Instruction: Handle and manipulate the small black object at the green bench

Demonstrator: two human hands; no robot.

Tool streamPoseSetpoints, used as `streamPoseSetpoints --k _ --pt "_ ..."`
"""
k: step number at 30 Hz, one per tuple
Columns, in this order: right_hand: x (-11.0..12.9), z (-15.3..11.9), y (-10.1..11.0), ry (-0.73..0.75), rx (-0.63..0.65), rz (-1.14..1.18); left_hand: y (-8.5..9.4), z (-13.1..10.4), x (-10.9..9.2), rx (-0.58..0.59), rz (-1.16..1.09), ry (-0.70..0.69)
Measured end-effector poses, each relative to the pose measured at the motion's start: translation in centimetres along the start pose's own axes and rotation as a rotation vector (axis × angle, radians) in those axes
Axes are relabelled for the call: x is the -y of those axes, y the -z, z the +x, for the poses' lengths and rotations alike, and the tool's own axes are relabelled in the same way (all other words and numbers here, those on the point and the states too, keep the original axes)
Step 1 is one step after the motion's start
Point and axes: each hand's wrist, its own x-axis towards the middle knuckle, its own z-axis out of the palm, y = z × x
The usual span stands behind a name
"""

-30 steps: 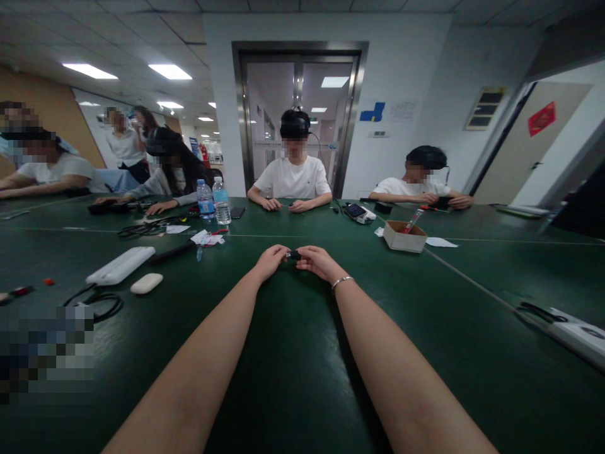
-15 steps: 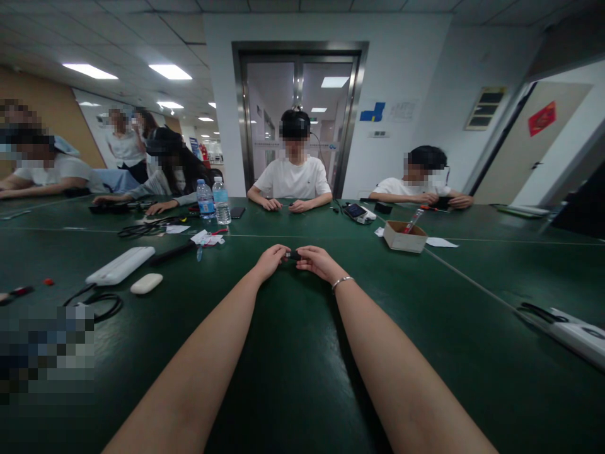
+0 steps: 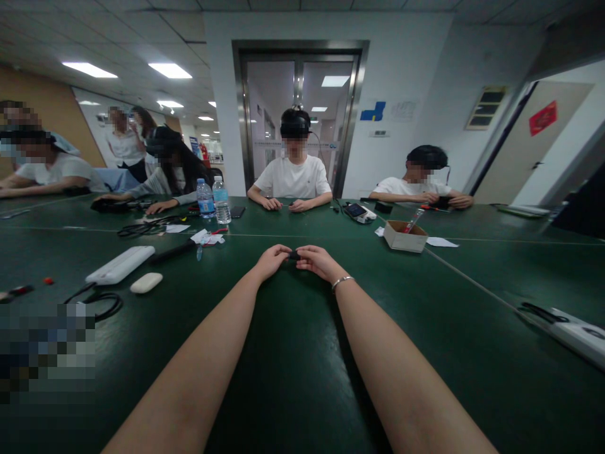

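A small black USB stick (image 3: 293, 255) sits between my two hands over the middle of the green table (image 3: 293, 353). My right hand (image 3: 317, 261) pinches its right part between thumb and fingers, with a silver bracelet (image 3: 342, 284) on that wrist. At the stick's left end, my left hand (image 3: 274, 260) is closed, its thumb and fingertips pressed against it. The fingers cover most of the stick, and whether a separate cap is in the left fingers I cannot tell. Both forearms reach forward from the bottom edge.
Left of my arms lie a white power bank (image 3: 120, 265), a white rounded case (image 3: 146, 283) and black cables (image 3: 106, 307). Two water bottles (image 3: 220, 200) stand farther back. A small open box (image 3: 405, 237) sits to the right. Several people sit around the table.
My left fingertips have shifted slightly right, closer to my right hand. The silvery end of the stick, visible before, is now covered. My right hand has hardly moved.
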Motion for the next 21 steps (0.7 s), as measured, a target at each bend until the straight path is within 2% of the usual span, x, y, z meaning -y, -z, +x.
streamPoseSetpoints --k 6,11,16,21 --pt "0.1 -0.05 -0.05 -0.011 -0.004 -0.002 0.06 -0.23 -0.12 -0.012 0.02 -0.047" --pt "0.05 0.06 0.02 -0.007 0.0 0.005 0.08 -0.09 -0.06 0.02 0.023 -0.033" --pt "0.1 -0.02 -0.05 -0.004 -0.001 0.003 0.05 0.17 0.28 -0.012 -0.015 -0.026" --pt "0.19 -0.22 -0.19 -0.004 -0.003 0.015 -0.08 0.38 0.56 0.031 -0.028 -0.026"
